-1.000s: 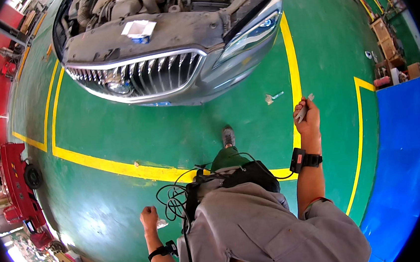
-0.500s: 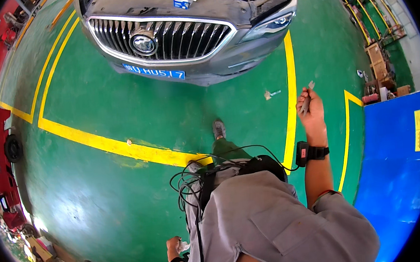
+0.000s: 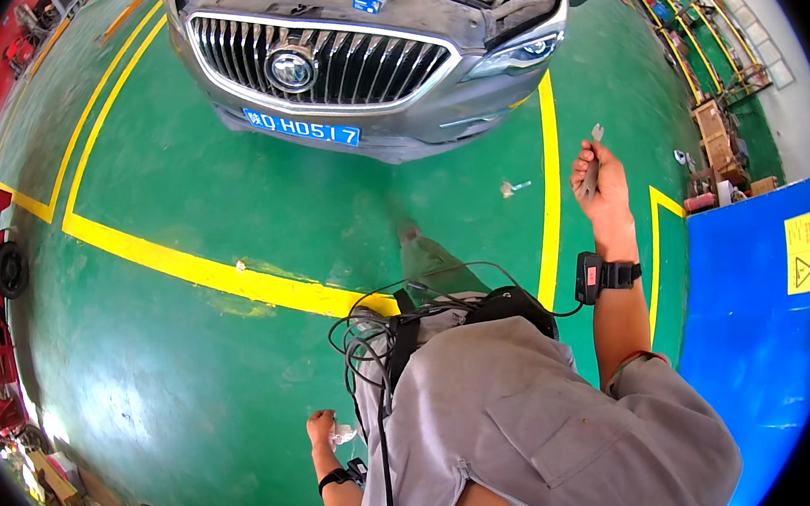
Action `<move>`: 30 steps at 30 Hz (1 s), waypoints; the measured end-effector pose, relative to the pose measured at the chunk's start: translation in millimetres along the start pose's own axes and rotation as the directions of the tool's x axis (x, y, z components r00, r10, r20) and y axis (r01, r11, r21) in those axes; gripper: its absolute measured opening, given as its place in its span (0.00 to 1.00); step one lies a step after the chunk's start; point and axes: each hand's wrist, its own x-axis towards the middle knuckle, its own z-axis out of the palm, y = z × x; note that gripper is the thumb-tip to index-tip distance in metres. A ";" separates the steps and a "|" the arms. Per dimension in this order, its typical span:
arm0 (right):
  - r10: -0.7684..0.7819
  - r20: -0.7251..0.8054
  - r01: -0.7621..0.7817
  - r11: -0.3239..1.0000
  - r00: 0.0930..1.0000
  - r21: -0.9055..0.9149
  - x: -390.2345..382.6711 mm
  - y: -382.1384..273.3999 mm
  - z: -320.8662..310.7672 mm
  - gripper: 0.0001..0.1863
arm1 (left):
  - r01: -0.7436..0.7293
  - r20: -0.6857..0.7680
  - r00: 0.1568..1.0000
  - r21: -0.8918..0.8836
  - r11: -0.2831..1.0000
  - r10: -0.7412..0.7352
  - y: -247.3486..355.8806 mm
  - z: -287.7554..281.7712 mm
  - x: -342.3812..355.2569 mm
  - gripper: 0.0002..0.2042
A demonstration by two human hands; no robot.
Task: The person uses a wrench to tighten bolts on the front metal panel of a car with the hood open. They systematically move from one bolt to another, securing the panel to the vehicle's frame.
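Head view had shifted over the last second: the grey car with the chrome vertical-slat grille (image 3: 379, 67) went from showing mostly engine bay to showing its whole blue plate (image 3: 302, 127) at upper centre. The yellow warning label (image 3: 800, 252) on the smooth blue panel (image 3: 739, 330), right side of frame, had come in too.

Right hand (image 3: 601, 181) sat right of centre, a bit higher in frame than a second ago. Its fingers were wrapped on the flat grey metal open-ended wrench (image 3: 592, 178) — same hold in all three frames, upper end pointing toward the top of the frame. Wrench touched nothing but the hand and was well apart from the car.

Left hand (image 3: 320, 428), bottom centre-left, had come up in frame from half a second ago. Fingers looked curled on a crumpled clear plastic piece (image 3: 343, 434) — exact grip too small to make out.

Forward leg (image 3: 439, 261) had blurred, shoe sharp half a second ago; read that as a step in progress. Blue-and-white cardboard box (image 3: 367, 0) stayed on the car's front cover, top centre. Net: wrench was being carried, not applied.
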 end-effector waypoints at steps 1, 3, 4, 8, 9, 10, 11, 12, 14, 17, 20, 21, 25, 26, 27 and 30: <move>-0.002 -0.004 0.002 1.000 1.000 0.008 -3.2 -0.5 -6.3 0.10 | 0.009 0.004 1.000 0.047 0.999 -0.010 -14.0 -4.1 7.5 0.13; -0.022 -0.008 0.022 1.000 1.000 0.020 -3.9 -6.1 -19.5 0.10 | 0.029 0.025 0.999 0.113 0.993 -0.032 -13.4 -4.4 9.4 0.13; -0.037 -0.013 0.037 0.999 0.999 0.022 -4.0 -11.9 -30.4 0.10 | 0.043 0.043 0.998 0.138 0.990 -0.049 -7.6 -4.7 -1.7 0.14; -0.046 -0.038 0.049 0.997 0.998 0.060 -9.2 -18.7 -37.6 0.10 | 0.181 0.063 0.981 0.050 0.982 -0.184 -22.7 -11.7 2.5 0.13; -0.043 -0.035 0.046 0.996 0.998 0.072 -8.0 -19.0 -36.5 0.10 | 0.195 0.073 0.978 0.007 0.981 -0.195 -22.9 -15.4 0.0 0.13; -0.035 -0.043 0.038 0.996 0.998 0.078 -8.1 -20.7 -34.4 0.10 | 0.197 0.085 0.977 0.008 0.980 -0.197 -21.0 -15.4 0.1 0.13; -0.032 -0.033 0.035 0.996 0.999 0.087 -4.1 -18.4 -33.7 0.10 | 0.195 0.085 0.977 0.003 0.981 -0.194 -21.7 -17.1 8.5 0.12; -0.041 -0.026 0.043 0.995 0.999 0.086 -1.3 -22.5 -35.0 0.09 | 0.191 0.102 0.976 0.000 0.982 -0.190 -15.5 -13.7 11.1 0.12; -0.058 -0.012 0.059 0.995 0.998 0.077 4.4 -26.7 -31.0 0.09 | 0.164 0.076 0.985 -0.094 0.982 -0.158 5.5 -0.6 8.7 0.12; -0.042 0.053 0.036 0.994 0.998 0.104 17.8 -28.5 -28.8 0.09 | 0.113 0.063 0.993 -0.176 0.978 -0.103 20.7 10.9 21.9 0.12; -0.033 0.088 0.024 0.995 0.996 0.100 17.6 -31.5 -13.1 0.10 | 0.051 0.051 0.998 -0.163 0.985 -0.043 24.4 30.3 30.2 0.12; -0.029 0.083 0.021 0.996 0.996 0.087 17.0 -32.6 -5.6 0.10 | 0.048 0.063 0.997 -0.156 0.987 -0.039 33.2 36.4 25.8 0.11; -0.027 0.091 0.021 0.998 0.996 0.059 12.3 -32.4 -1.5 0.10 | -0.026 0.070 0.997 -0.045 0.999 0.029 45.3 47.0 11.3 0.12; -0.034 0.082 0.032 0.999 0.996 0.034 10.0 -32.6 -3.1 0.09 | -0.011 0.084 0.996 0.014 1.000 0.009 38.5 46.1 13.9 0.14; -0.026 0.072 0.024 0.999 0.997 0.027 11.0 -31.6 -3.4 0.09 | 0.012 0.079 0.997 -0.002 1.000 -0.012 30.8 45.3 15.2 0.14; -0.023 0.057 0.022 1.000 0.998 0.009 13.0 -33.9 -9.2 0.08 | 0.081 0.067 0.994 0.002 0.997 -0.081 14.4 43.3 16.1 0.16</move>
